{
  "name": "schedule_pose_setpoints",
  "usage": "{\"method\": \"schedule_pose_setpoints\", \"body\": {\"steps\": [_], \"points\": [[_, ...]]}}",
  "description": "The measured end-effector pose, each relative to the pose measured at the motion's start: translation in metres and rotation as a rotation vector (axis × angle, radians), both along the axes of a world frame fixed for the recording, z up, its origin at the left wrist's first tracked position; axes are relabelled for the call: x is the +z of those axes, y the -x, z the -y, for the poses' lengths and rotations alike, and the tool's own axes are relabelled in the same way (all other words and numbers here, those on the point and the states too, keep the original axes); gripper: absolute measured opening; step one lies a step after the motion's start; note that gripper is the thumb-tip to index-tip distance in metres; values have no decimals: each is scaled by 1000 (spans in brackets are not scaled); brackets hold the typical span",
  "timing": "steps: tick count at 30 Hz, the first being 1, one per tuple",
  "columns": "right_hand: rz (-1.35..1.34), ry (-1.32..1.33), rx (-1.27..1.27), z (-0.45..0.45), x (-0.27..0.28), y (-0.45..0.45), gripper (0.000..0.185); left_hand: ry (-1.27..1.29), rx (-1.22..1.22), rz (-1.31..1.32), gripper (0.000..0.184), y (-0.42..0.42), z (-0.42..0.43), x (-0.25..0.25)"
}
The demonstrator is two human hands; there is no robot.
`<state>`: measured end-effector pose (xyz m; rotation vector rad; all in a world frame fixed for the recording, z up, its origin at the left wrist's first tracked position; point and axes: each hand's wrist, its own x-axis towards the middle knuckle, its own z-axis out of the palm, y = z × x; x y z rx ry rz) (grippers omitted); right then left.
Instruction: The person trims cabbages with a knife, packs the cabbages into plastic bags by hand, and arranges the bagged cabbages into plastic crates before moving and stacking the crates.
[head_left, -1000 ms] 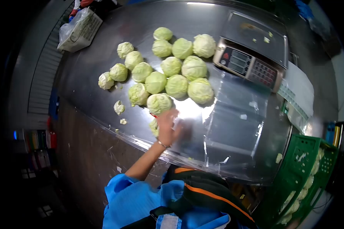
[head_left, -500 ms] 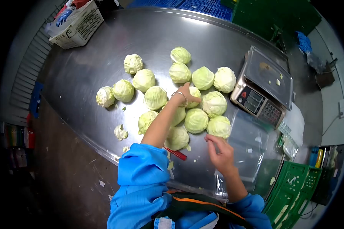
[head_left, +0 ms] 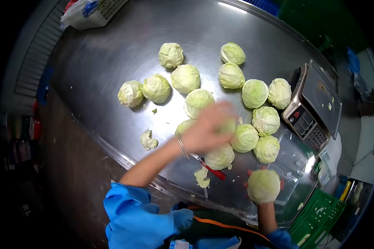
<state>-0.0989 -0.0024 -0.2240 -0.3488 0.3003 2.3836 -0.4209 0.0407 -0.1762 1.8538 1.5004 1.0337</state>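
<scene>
We've got one held cabbage (head_left: 264, 186) in our right hand (head_left: 266, 206), near the front edge of the desk (head_left: 124, 50), right of centre. Right grip: fingers curled around both sides, closed firmly on the cabbage; most of the palm is hidden behind it. It overlaps the clear plastic sheet (head_left: 293, 166) in view; height above it we can't tell.

Left hand (head_left: 212, 128): reached out over the middle of the cabbage group, motion-blurred. Left grip: can't tell if spread or pressed together. One cabbage sits half hidden under its fingers; contact unclear. We wear a bracelet (head_left: 183, 148) on that wrist, blue sleeve (head_left: 143, 207) pushed up the forearm.

Other cabbages (head_left: 254, 93) are on the desk in loose clusters: some up left, well apart from the scale (head_left: 305, 122); the rest centre and right, several touching, one just beside the scale's left side.

Red-handled tool (head_left: 215, 171) lies just below the nearest cabbage, with a torn leaf (head_left: 202, 177) beside it. Second leaf scrap (head_left: 148, 140) farther left.

Green crate (head_left: 318, 216) at lower right, white basket (head_left: 108, 11) at upper left.
</scene>
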Motion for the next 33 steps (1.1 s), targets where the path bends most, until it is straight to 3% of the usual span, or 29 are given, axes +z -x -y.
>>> {"method": "schedule_pose_setpoints", "body": {"steps": [1, 3, 4, 6, 8, 10, 12, 13, 15, 17, 19, 22, 23, 24, 25, 26, 28, 29, 31, 33], "points": [[14, -31, 22, 14, -7, -17, 83, 121, 224, 338, 39, 29, -17, -14], [67, -57, 27, 39, -19, -47, 83, 82, 619, 71, 38, 77, -56, -38], [93, -28, -3, 44, -17, -49, 84, 44, 552, -46, 42, 82, -73, -32], [134, 46, -72, 55, -6, -49, 84, -95, 455, -24, 61, 76, -131, -44], [64, 91, -128, 64, -1, -48, 86, 76, 577, -235, 85, 58, -191, -61], [-7, 114, -171, 74, 4, -50, 88, 270, 600, -264, 108, 57, -246, -85], [-15, 67, -207, 85, 10, -59, 91, 402, 523, -153, 115, 67, -280, -115], [3, 8, -219, 87, 13, -61, 92, 436, 300, -107, 122, 75, -294, -131], [242, -71, -180, 95, 13, -74, 93, 343, 409, -314, 114, 64, -282, -122], [375, -13, -129, 101, 0, -86, 93, 338, 300, -332, 110, 82, -289, -137], [351, 84, -127, 98, -12, -83, 90, 156, 494, -556, 89, 75, -265, -118], [355, 117, -162, 84, -17, -70, 85, -184, 477, -60, 56, 61, -197, -72], [387, 75, -167, 79, -15, -67, 85, -184, 406, 143, 32, 35, -151, -46], [420, 30, -172, 77, -15, -64, 85, -71, 374, 215, 26, 9, -100, -26], [404, 15, -203, 77, -16, -65, 84, 164, 407, 186, 25, -25, -50, -13], [391, 0, -236, 77, -17, -69, 83, 151, 288, 130, 23, -66, 2, -13], [340, -33, -291, 83, -18, -91, 81, 451, -235, 138, 25, -138, 68, -42], [249, 10, -334, 87, -17, -107, 81, 234, -361, 142, 26, -177, 90, -70], [171, -105, -402, 97, -28, -154, 81, 151, -390, 133, 29, -248, 110, -97], [74, -199, -473, 99, -6, -168, 81, 81, -442, 46, 25, -302, 107, -113]]}}
